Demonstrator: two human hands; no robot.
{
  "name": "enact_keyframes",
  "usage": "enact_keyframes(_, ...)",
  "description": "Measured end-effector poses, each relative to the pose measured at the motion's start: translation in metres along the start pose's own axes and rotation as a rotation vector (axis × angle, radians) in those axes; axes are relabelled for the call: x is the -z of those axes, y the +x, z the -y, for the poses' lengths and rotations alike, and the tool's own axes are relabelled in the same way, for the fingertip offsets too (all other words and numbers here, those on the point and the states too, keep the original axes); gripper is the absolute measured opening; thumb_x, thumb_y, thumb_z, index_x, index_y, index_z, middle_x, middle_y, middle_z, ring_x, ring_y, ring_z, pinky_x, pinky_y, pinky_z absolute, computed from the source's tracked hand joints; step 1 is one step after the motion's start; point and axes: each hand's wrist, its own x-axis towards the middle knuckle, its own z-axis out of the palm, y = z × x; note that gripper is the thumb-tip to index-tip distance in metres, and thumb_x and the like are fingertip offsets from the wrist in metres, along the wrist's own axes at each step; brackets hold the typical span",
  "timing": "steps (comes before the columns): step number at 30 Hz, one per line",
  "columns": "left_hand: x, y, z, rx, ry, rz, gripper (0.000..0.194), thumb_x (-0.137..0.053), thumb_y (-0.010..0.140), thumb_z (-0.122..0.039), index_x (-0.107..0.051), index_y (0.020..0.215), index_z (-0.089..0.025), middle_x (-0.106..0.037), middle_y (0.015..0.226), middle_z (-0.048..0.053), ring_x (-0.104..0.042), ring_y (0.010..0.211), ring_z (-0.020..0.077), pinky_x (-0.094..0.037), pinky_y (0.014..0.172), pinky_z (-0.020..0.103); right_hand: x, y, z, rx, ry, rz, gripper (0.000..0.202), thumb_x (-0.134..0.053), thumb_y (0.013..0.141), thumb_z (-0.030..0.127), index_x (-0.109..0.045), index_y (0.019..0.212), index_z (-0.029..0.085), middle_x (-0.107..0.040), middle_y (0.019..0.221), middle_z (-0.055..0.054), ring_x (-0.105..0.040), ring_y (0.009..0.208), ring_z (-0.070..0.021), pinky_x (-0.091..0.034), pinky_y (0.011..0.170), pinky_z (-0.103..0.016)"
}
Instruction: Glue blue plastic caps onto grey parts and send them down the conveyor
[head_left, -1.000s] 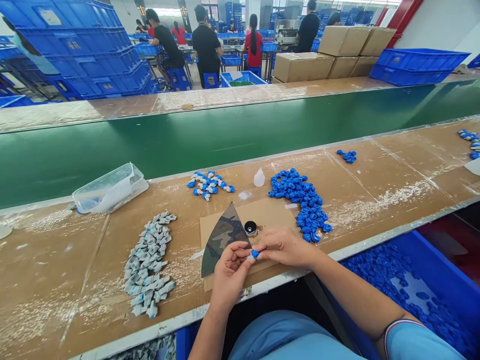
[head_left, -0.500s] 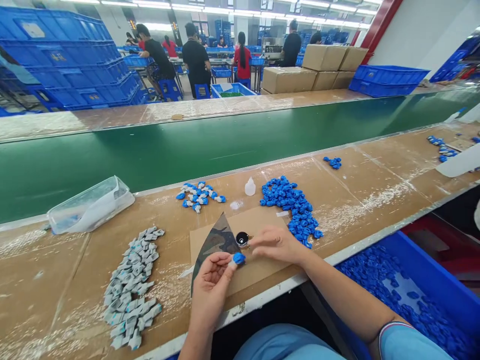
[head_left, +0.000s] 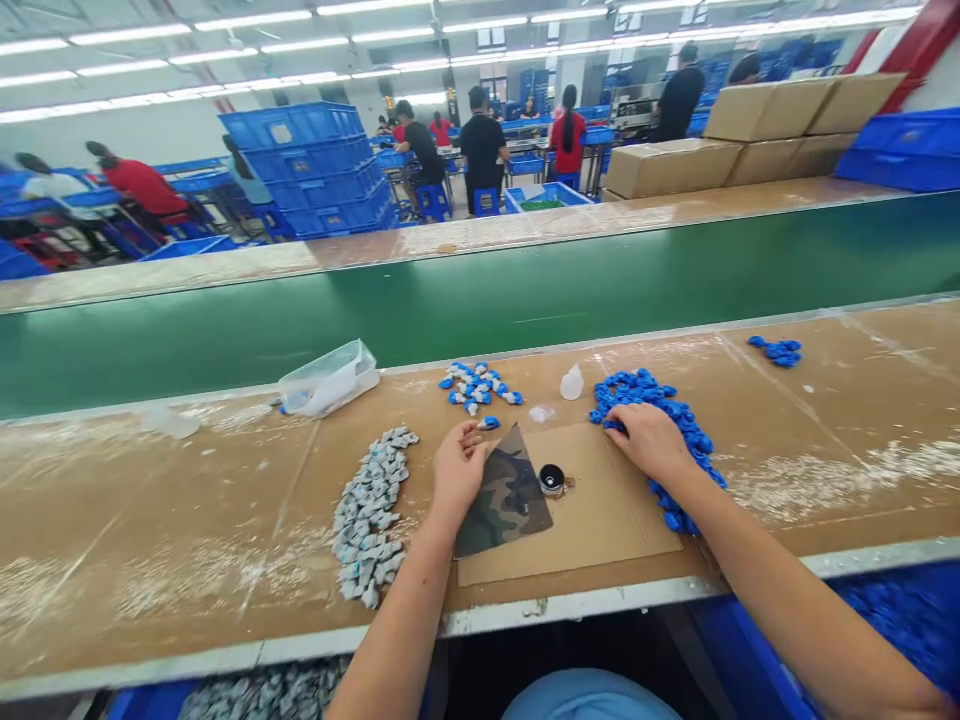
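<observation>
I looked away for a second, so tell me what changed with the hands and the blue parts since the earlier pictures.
The left hand carried the joined blue and white piece forward and set it near the assembled pile. The right hand left it and reached right onto the blue parts pile. The grey parts pile, camouflage cloth, small black pot and cardboard sheet stayed put.

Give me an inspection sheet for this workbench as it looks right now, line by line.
Surface: brown bench, scuffed white in patches, with a cardboard sheet on it.
Job's things: blue parts pile; grey parts pile; assembled pieces.
Clutter: camouflage cloth, small round pot, dropper bottle, clear tub.
Grippers: left hand by one blue-and-white piece, contact unclear; right hand resting on the blue pile.
Cables: nothing seen.
Surroundings: green conveyor, cartons, blue crates, people working behind.
</observation>
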Motion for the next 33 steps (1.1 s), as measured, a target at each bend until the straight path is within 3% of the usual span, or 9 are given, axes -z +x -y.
enact_keyframes(3, 0.018, -0.013, 0.001, -0.043, 0.126, -0.058, 0.020, -0.062, 0.063, -0.011, -0.065, 0.082, -0.020, -0.067, 0.084, 0.007, -0.064, 0.081, 0.0228, -0.049, 0.083, 0.041, -0.003, -0.004, -0.005, 0.053, 0.034, 0.032, 0.016, -0.058, 0.081, 0.016, -0.069, 0.092, 0.021, -0.069, 0.087, -0.008, -0.064, 0.080, -0.0229, -0.049, 0.072, -0.032)
enact_keyframes(7, 0.057, -0.018, 0.003, -0.086, 0.355, -0.159, 0.016, -0.056, 0.066, -0.011, -0.062, 0.077, -0.020, -0.066, 0.090, 0.012, -0.057, 0.100, 0.0313, -0.034, 0.098, 0.051, 0.000, -0.013, -0.007, 0.070, 0.208, 0.106, 0.014, -0.059, 0.079, 0.016, -0.068, 0.089, 0.022, -0.067, 0.086, -0.006, -0.064, 0.077, -0.0201, -0.050, 0.067, -0.029)
enact_keyframes(11, 0.086, -0.011, 0.014, -0.123, 0.864, -0.108, 0.019, -0.047, 0.071, -0.011, -0.062, 0.080, -0.018, -0.067, 0.089, 0.015, -0.058, 0.093, 0.0316, -0.037, 0.091, 0.048, 0.004, -0.022, -0.001, -0.005, 0.476, 0.107, 0.012, -0.065, 0.076, 0.020, -0.067, 0.088, 0.021, -0.065, 0.075, -0.001, -0.060, 0.065, -0.0161, -0.049, 0.061, -0.028)
enact_keyframes(15, 0.093, -0.004, 0.027, -0.176, 1.001, -0.079, 0.021, -0.042, 0.076, -0.015, -0.063, 0.077, -0.019, -0.068, 0.081, 0.015, -0.060, 0.086, 0.0323, -0.040, 0.086, 0.048, 0.004, -0.031, 0.012, -0.018, 0.794, 0.043, 0.018, -0.071, 0.074, 0.032, -0.072, 0.089, 0.021, -0.063, 0.078, -0.002, -0.058, 0.063, -0.0129, -0.050, 0.059, -0.026)
enact_keyframes(18, 0.087, -0.010, 0.027, -0.241, 0.845, -0.135, 0.022, -0.042, 0.079, -0.024, -0.063, 0.080, -0.020, -0.068, 0.085, 0.015, -0.060, 0.089, 0.0327, -0.042, 0.086, 0.049, 0.004, -0.037, 0.022, -0.029, 0.965, 0.036, 0.022, -0.073, 0.073, 0.039, -0.073, 0.084, 0.019, -0.063, 0.078, -0.003, -0.058, 0.065, -0.0130, -0.051, 0.061, -0.026)
enact_keyframes(21, 0.070, -0.031, 0.015, -0.228, 0.464, -0.092, 0.023, -0.050, 0.078, -0.035, -0.064, 0.089, -0.021, -0.068, 0.089, 0.010, -0.062, 0.087, 0.0277, -0.047, 0.084, 0.044, 0.005, -0.042, 0.033, -0.074, 1.078, 0.076, 0.027, -0.074, 0.071, 0.041, -0.072, 0.084, 0.018, -0.065, 0.081, -0.003, -0.059, 0.066, -0.0129, -0.052, 0.062, -0.026)
enact_keyframes(26, 0.027, -0.076, -0.005, 0.116, -0.217, 0.192, 0.039, -0.067, 0.071, -0.047, -0.066, 0.098, -0.019, -0.070, 0.089, 0.006, -0.066, 0.080, 0.0191, -0.053, 0.078, 0.033, 0.010, -0.045, 0.044, -0.076, 1.079, 0.029, 0.024, -0.068, 0.077, 0.041, -0.066, 0.085, 0.018, -0.064, 0.081, -0.003, -0.058, 0.065, -0.0125, -0.050, 0.059, -0.025)
enact_keyframes(30, 0.004, -0.092, -0.006, 0.216, -0.393, 0.218, 0.037, -0.074, 0.066, -0.044, -0.069, 0.092, -0.018, -0.071, 0.089, 0.006, -0.066, 0.080, 0.0165, -0.053, 0.078, 0.030, 0.016, -0.044, 0.045, 0.039, 0.967, -0.013, 0.019, -0.066, 0.081, 0.038, -0.066, 0.077, 0.020, -0.063, 0.078, -0.004, -0.058, 0.071, -0.0149, -0.049, 0.060, -0.025)
enact_keyframes(33, -0.003, -0.094, -0.003, 0.217, -0.440, 0.221, 0.034, -0.077, 0.064, -0.041, -0.070, 0.089, -0.018, -0.072, 0.088, 0.006, -0.065, 0.085, 0.0166, -0.052, 0.081, 0.029, 0.020, -0.044, 0.044, 0.112, 0.918, 0.030, 0.019, -0.064, 0.084, 0.038, -0.072, 0.089, 0.021, -0.065, 0.083, -0.005, -0.061, 0.072, -0.0152, -0.050, 0.061, -0.025)
